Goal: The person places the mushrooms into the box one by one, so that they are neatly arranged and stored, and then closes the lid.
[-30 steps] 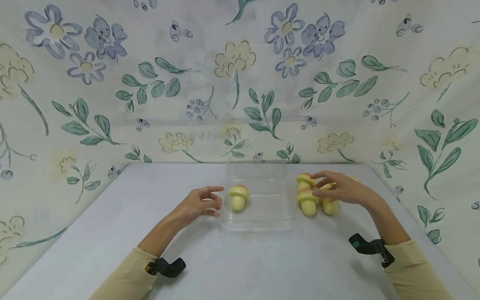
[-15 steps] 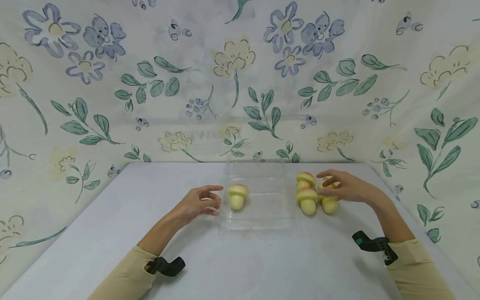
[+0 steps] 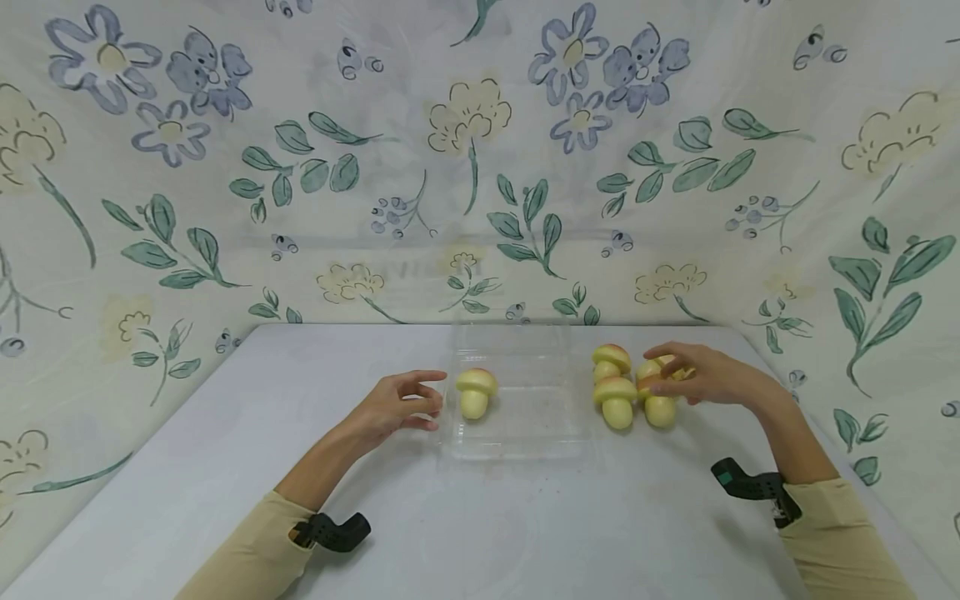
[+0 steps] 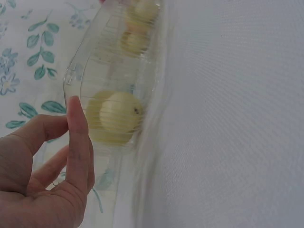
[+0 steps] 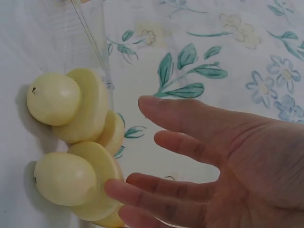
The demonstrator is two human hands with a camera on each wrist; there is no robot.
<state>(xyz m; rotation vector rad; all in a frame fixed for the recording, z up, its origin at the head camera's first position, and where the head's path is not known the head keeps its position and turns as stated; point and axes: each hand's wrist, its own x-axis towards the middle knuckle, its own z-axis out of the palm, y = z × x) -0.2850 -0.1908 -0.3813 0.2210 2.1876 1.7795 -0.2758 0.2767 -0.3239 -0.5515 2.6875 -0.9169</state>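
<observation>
A clear plastic box [image 3: 517,454] lies mid-table with one yellow mushroom-shaped piece [image 3: 474,404], reddish on top of its cap, at its left side. Beside that wall is my left hand [image 3: 396,406], fingers loosely bent and holding nothing. In the left wrist view its fingertips [image 4: 74,105] come right up to the box's rim [image 4: 65,83]. My right hand [image 3: 701,375] hovers over a cluster of matching mushroom-shaped pieces [image 3: 617,410] right of the box. Seen from the right wrist, its fingers are spread, and one fingertip [image 5: 114,187] overlaps the cap of the nearer piece [image 5: 66,180].
The cluster on the right holds several pieces, some partly hidden behind my right hand. A flower-patterned cloth [image 3: 420,192] hangs along the back edge of the white table [image 3: 487,533]. Dark wrist cameras [image 3: 341,533] are strapped at both cuffs.
My right hand has drifted a little to the right over the cluster, uncovering more of the pieces on its left. The left hand and the box have stayed in place.
</observation>
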